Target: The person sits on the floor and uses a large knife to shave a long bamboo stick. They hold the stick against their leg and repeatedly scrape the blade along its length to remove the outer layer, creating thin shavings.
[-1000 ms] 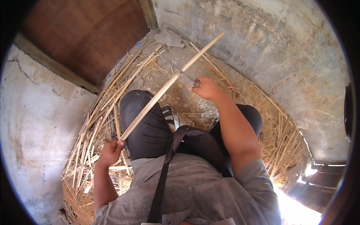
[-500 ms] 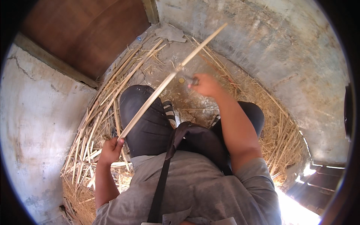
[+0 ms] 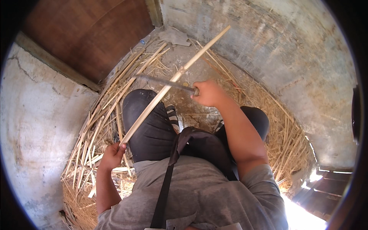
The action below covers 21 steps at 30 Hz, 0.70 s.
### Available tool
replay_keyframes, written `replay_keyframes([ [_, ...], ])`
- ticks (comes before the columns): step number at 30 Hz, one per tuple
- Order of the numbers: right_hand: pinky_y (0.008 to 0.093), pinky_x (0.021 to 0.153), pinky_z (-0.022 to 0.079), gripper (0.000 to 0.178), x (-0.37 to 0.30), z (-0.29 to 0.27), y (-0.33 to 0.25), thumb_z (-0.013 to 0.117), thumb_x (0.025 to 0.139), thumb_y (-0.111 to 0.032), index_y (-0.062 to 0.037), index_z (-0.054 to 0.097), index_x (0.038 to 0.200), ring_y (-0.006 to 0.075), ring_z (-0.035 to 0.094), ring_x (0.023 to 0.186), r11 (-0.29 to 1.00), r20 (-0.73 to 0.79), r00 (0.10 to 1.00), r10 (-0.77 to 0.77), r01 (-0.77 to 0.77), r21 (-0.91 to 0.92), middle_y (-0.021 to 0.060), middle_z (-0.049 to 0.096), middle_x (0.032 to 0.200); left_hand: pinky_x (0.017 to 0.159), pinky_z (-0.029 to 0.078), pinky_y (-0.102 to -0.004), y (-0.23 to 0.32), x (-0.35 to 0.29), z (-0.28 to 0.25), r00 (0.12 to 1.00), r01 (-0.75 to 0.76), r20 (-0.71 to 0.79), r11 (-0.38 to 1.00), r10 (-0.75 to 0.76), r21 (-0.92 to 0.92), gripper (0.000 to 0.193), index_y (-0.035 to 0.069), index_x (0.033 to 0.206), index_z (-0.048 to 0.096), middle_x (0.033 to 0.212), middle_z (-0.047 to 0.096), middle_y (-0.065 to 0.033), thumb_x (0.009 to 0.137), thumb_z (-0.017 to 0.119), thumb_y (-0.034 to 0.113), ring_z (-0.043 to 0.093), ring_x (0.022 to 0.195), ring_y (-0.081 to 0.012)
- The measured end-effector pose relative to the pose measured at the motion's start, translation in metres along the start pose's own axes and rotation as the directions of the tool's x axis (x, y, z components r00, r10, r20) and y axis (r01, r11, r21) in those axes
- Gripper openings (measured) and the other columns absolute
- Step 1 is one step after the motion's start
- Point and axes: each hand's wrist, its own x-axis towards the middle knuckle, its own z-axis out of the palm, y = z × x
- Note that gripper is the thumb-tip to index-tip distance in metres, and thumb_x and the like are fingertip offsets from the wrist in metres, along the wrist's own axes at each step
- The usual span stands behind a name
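Note:
My left hand (image 3: 112,156) is closed on the near end of a long, pale bamboo strip (image 3: 151,106). The strip slants up and to the right across my left knee, and a darker node ring (image 3: 181,70) marks it past the middle. In my closed right hand (image 3: 209,93) is the handle of a long, dark, narrow-bladed knife (image 3: 180,86). Its blade points left and crosses the strip just on my side of the node. Whether the edge touches the strip I cannot tell.
Split bamboo strips (image 3: 111,101) lie piled along the left wall. Straw-like shavings (image 3: 285,142) cover the floor at right. My bent knees (image 3: 142,115) and sandalled foot (image 3: 173,115) are below the strip. A brown panel (image 3: 88,38) and worn plaster walls (image 3: 260,42) stand close around.
The knife, earlier hardly visible beside my right hand, now lies across the strip with its blade to the left. My right hand has shifted slightly downward; my left hand stays almost in place.

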Motion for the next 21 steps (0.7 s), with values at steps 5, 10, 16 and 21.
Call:
replay_keyframes([
  [5,0.0489,0.077,0.055,0.04,-0.001,0.007,-0.02,0.079,0.081,-0.041,-0.0077,0.071,0.102,0.0401,0.07,0.088,0.992,0.093,0.988,-0.119,0.116,0.042,0.0185,0.071,0.087,0.057,0.039,-0.0327,-0.004,0.002,0.003,1.0,-0.001,0.003,0.999,0.001,-0.051,0.046,0.001,0.084,0.062,0.064,0.052,0.0008,0.106,0.057,0.041,0.045,0.062,-0.01],
  [10,0.0473,0.077,0.055,0.053,0.003,-0.013,0.002,0.077,0.083,-0.053,-0.0053,0.071,0.105,0.0376,0.071,0.085,0.997,-0.124,0.992,0.005,0.004,0.074,0.0192,0.072,0.086,0.056,0.042,-0.0332,-0.03,0.007,0.015,0.998,-0.054,-0.019,0.988,0.052,-0.145,0.048,-0.001,0.086,0.062,0.062,0.052,-0.0019,0.105,0.059,0.043,0.045,0.061,-0.012],
  [16,0.0445,0.074,0.054,0.06,0.004,-0.019,0.026,0.079,0.084,-0.05,0.002,0.069,0.112,0.0332,0.071,0.078,0.906,-0.257,0.916,0.308,-0.199,0.374,0.0188,0.072,0.086,0.054,0.04,-0.0338,-0.035,0.012,0.02,0.994,-0.106,-0.049,0.985,0.101,-0.136,0.048,-0.001,0.083,0.062,0.058,0.05,-0.0027,0.105,0.06,0.042,0.043,0.058,-0.0123],
  [21,0.0298,0.051,0.044,0.05,0.004,-0.019,-0.001,0.084,0.084,-0.029,0.0023,0.061,0.114,0.0118,0.055,0.054,0.767,0.184,0.93,0.319,-0.367,0.527,0.0045,0.059,0.068,0.051,0.04,-0.0357,-0.027,0.005,0.009,0.983,-0.148,-0.111,0.989,0.146,-0.003,0.048,-0.001,0.081,0.062,0.054,0.048,-0.0075,0.104,0.061,0.041,0.043,0.054,-0.0146],
])
